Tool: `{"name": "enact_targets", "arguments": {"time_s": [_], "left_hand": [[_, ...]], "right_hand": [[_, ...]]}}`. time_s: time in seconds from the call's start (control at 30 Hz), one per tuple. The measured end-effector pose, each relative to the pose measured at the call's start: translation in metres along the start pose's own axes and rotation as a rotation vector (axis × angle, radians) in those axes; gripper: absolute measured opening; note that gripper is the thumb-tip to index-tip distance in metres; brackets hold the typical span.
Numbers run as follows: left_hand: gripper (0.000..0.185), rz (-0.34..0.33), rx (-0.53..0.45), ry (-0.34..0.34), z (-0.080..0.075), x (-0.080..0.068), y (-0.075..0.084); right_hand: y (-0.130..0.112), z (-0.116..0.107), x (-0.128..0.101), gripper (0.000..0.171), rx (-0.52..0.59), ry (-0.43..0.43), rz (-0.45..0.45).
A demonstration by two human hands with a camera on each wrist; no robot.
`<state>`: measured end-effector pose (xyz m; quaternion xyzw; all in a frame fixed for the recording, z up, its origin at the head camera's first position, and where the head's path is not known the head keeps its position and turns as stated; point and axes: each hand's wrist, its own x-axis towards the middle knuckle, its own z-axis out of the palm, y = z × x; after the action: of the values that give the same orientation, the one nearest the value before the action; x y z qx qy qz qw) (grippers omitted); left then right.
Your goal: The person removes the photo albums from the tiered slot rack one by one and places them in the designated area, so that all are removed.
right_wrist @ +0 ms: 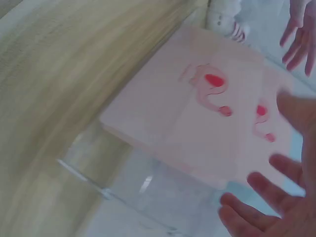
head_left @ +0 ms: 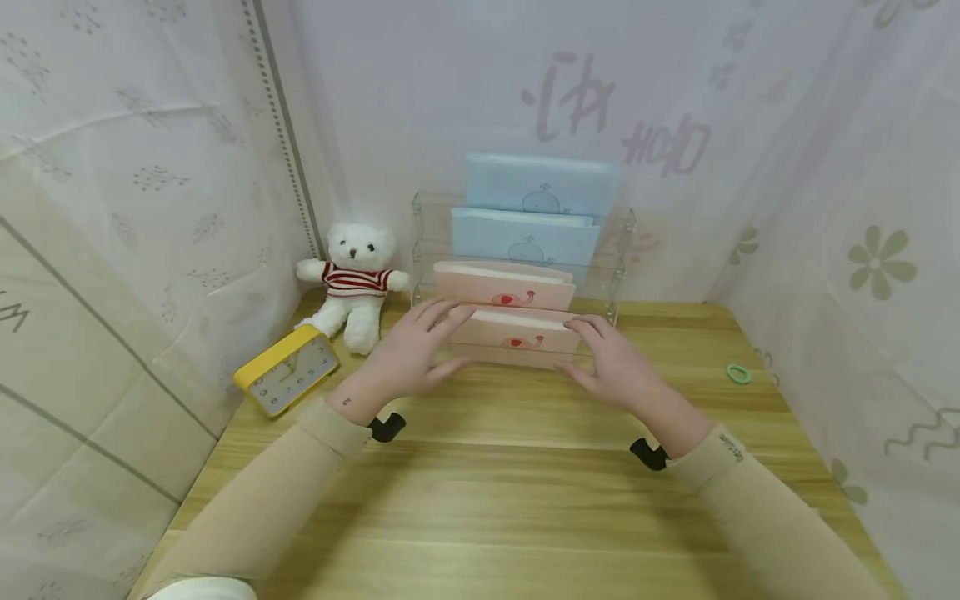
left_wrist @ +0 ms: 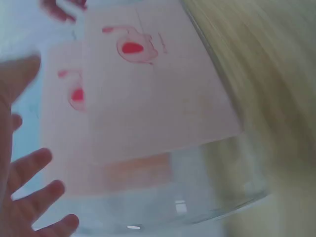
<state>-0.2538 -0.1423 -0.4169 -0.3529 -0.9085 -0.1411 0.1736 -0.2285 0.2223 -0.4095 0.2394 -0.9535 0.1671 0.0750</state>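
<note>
One wooden table [head_left: 487,500] carries everything. Clear stepped rack [head_left: 628,221] at 12 o'clock, tiers probably there so each booklet's front shows. Two blue booklets, rear blue [head_left: 510,179] and front blue [head_left: 487,229], lean in the back tiers; rear pink [head_left: 465,285] and front pink [head_left: 517,353] fill the lower ones, front pink lowest and nearest the person. White bear [head_left: 352,283] sits at 11 o'clock. Left hand [head_left: 408,350] at front pink's 9 o'clock, right hand [head_left: 618,367] at its 3: both spread, fingers parted, gripping nothing, seemingly framing its two sides. Wrist views are blurry, so fingertips may or may not graze it. Yellow clock [head_left: 292,371] at 10, tilted back; green ring [head_left: 739,382] near 3. Hidden: lower parts of the rear booklets. Rack base hard to trace, being clear; forearms cut off at 5 and 7.
</note>
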Motion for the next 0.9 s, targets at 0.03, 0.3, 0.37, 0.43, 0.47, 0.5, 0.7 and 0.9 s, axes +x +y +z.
{"name": "enact_targets", "arguments": {"time_s": [0.03,0.3,0.37,0.43,0.47,0.5,0.7,0.9], "left_hand": [[0.075,-0.048,-0.05,0.042,0.004,-0.002,-0.004],[0.062,-0.497,-0.416,0.291,0.043,-0.015,-0.038],[0.069,-0.576,-0.504,0.306,0.051,-0.019,-0.046],[0.073,-0.638,-0.59,0.313,0.058,-0.022,-0.052],[0.075,-0.667,-0.625,0.311,0.061,-0.024,-0.054],[0.075,-0.691,-0.654,0.306,0.065,-0.025,-0.057],[0.069,-0.745,-0.793,0.296,0.082,-0.029,-0.066],[0.059,-0.725,-0.842,0.375,0.092,-0.028,-0.068]], "right_hand": [[0.003,0.003,0.001,0.073,0.01,0.017,0.041],[0.019,0.016,0.009,0.071,0.12,0.107,0.228],[0.022,0.018,0.012,0.072,0.152,0.112,0.254],[0.025,0.021,0.014,0.074,0.179,0.106,0.282],[0.025,0.023,0.015,0.075,0.19,0.101,0.292],[0.026,0.025,0.016,0.076,0.204,0.096,0.306],[0.028,0.034,0.019,0.077,0.305,0.094,0.346],[0.029,0.044,0.021,0.077,0.417,0.14,0.334]]}}
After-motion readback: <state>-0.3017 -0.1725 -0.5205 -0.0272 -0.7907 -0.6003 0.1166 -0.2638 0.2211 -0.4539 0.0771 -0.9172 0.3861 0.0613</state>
